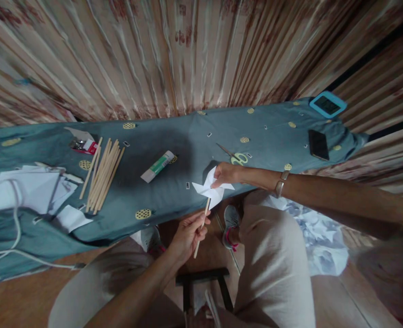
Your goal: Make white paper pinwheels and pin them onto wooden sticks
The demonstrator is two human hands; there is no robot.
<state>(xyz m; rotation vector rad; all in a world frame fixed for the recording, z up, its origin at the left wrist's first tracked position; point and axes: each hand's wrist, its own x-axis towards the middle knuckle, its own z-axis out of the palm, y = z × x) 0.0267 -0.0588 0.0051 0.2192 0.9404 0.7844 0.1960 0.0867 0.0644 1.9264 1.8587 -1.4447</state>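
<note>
A white paper pinwheel (215,196) sits at the upper end of a thin wooden stick (197,249), just past the table's front edge. Around the stick, below the pinwheel, my left hand (190,232) is closed. My right hand (224,175) grips the pinwheel from the right, its thumb near the centre and the other fingers partly hidden behind the paper. Scissors with light green handles (239,158) lie beyond my right hand. A green and white glue box (157,166) rests to the left of the pinwheel.
On the cloth-covered table (174,200) lie several wooden sticks (104,175), a small red box (85,145), white paper sheets (27,189), a white cable (17,223), a phone (318,145) and a blue-framed clock (328,105). A plastic bag (319,241) sits right of my leg.
</note>
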